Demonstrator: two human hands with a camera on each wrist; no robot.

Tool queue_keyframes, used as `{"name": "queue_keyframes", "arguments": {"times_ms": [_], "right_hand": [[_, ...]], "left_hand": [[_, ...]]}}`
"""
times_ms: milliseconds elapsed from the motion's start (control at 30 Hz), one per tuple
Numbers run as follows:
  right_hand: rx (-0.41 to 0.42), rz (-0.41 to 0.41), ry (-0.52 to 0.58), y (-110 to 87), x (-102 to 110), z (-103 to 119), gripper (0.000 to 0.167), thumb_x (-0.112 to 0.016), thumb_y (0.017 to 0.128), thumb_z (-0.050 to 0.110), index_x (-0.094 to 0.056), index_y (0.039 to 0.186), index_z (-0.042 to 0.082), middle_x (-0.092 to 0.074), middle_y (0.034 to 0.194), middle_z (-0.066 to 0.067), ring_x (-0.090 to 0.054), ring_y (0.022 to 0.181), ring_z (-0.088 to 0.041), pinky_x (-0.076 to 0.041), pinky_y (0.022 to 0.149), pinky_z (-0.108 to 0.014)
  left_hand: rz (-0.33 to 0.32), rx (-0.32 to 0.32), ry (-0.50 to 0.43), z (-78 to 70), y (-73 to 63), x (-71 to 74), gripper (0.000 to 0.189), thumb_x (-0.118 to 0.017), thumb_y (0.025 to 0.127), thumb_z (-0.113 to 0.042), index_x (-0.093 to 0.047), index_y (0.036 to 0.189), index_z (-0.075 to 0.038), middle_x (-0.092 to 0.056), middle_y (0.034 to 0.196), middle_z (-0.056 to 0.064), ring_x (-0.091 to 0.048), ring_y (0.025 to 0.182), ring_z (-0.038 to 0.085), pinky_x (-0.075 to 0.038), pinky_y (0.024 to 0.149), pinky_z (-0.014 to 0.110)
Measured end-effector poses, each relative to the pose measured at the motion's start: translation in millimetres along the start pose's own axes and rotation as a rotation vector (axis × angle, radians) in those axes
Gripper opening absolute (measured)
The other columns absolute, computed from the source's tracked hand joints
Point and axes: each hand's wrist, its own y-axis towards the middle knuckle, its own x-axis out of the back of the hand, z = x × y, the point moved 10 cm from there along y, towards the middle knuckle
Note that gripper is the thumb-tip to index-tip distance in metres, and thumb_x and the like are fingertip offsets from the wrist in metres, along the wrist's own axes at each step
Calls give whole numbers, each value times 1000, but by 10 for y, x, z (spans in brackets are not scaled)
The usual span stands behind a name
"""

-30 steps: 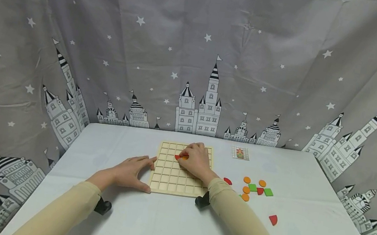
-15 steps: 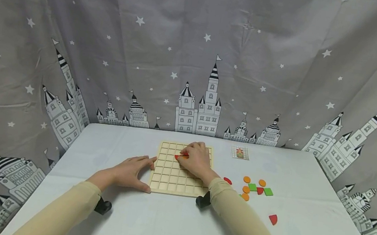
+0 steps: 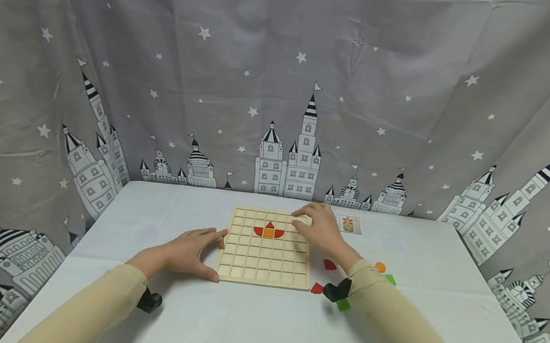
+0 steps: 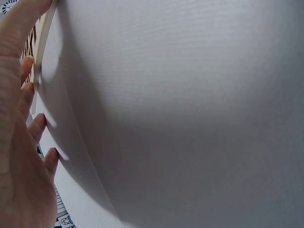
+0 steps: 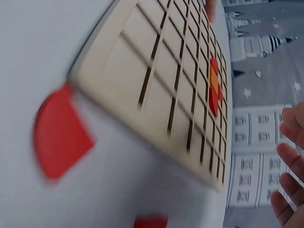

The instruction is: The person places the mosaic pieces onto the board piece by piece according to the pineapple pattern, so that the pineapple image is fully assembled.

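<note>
One grey curtain [image 3: 295, 18], printed with white stars and pale castles, fills the back, and a white table [image 3: 233, 328] spreads out before it. Two beige sleeves, the left sleeve [image 3: 85, 309] and the right sleeve [image 3: 402, 330], reach forward over the table. Between the hands lies the wooden board [image 3: 237, 256], flat on the white surface and divided by a grid into small square compartments. At its left edge sits the left hand [image 3: 188, 251], thumb and forefinger wide apart, the thumb at the near corner. The right hand [image 3: 322, 230] hangs over the board's far right side, its fingers apart and gently bent, with nothing between them. Each wrist carries a small black camera, the left camera [image 3: 149, 301] and the right camera [image 3: 337, 290]. Beyond the right wrist lies a small picture card [image 3: 348, 223]. Loose pieces lie right of the board: two red pieces [image 3: 329, 264], two partly hidden green pieces [image 3: 343, 304] and an orange disc [image 3: 380, 267]. On the board, an orange square [image 3: 268, 232] sits between two red quarter-circles [image 3: 258, 231], with a red triangle [image 3: 270, 225] just beyond it.
</note>
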Motion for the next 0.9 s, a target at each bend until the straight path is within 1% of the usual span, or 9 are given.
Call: {"name": "queue_keyframes", "arguments": {"times_ms": [167, 300, 433, 567, 633, 733, 900], "right_hand": [[-17, -6, -39, -172, 210, -237, 28, -67, 98, 34, -75, 119, 19, -63, 130, -4, -44, 130, -30, -42, 105, -56], [-37, 7, -53, -314, 340, -380, 28, -69, 97, 33, -75, 120, 18, -62, 132, -6, -44, 129, -31, -42, 105, -55], [-64, 45, -52, -475, 433, -529, 32, -69, 96, 33, -75, 122, 16, -60, 138, -10, -41, 134, -34, -38, 110, -58], [-104, 89, -60, -633, 485, -747, 33, -72, 94, 32, -75, 123, 16, -59, 143, -13, -40, 136, -37, -33, 111, -63], [-123, 105, -68, -716, 505, -874, 31, -73, 93, 31, -76, 121, 17, -60, 141, -13, -40, 135, -39, -30, 111, -65], [-145, 119, -100, -841, 537, -1057, 26, -76, 92, 32, -78, 114, 20, -66, 131, -10, -43, 131, -41, -29, 109, -66], [-149, 103, -146, -994, 607, -1259, 24, -79, 89, 36, -80, 107, 20, -70, 119, -8, -46, 123, -43, -33, 103, -67]], "left_hand": [[-3, -4, 1, -10, 12, 12, 71, -81, 69, -72, -54, 118, -28, -31, 166, 3, -28, 149, 43, -22, 118, 65], [-4, -12, 0, -20, 13, 15, 72, -81, 69, -73, -55, 118, -28, -32, 166, 3, -29, 149, 43, -23, 118, 64], [-3, -13, 5, -15, 10, 11, 72, -80, 69, -74, -54, 117, -28, -32, 165, 2, -29, 149, 42, -23, 118, 64], [-6, -15, 0, -8, 3, 16, 71, -81, 69, -72, -54, 117, -27, -33, 165, 2, -29, 149, 41, -24, 118, 64], [-6, -20, 0, -12, 0, 17, 71, -81, 69, -72, -54, 117, -27, -33, 165, 2, -29, 149, 42, -24, 118, 64], [-5, -25, 0, -19, -3, 16, 71, -82, 70, -71, -54, 118, -27, -33, 165, 2, -30, 149, 42, -25, 118, 64], [-4, -23, -2, -22, -3, 17, 71, -82, 70, -71, -54, 118, -27, -33, 165, 2, -30, 149, 42, -25, 118, 64]]}}
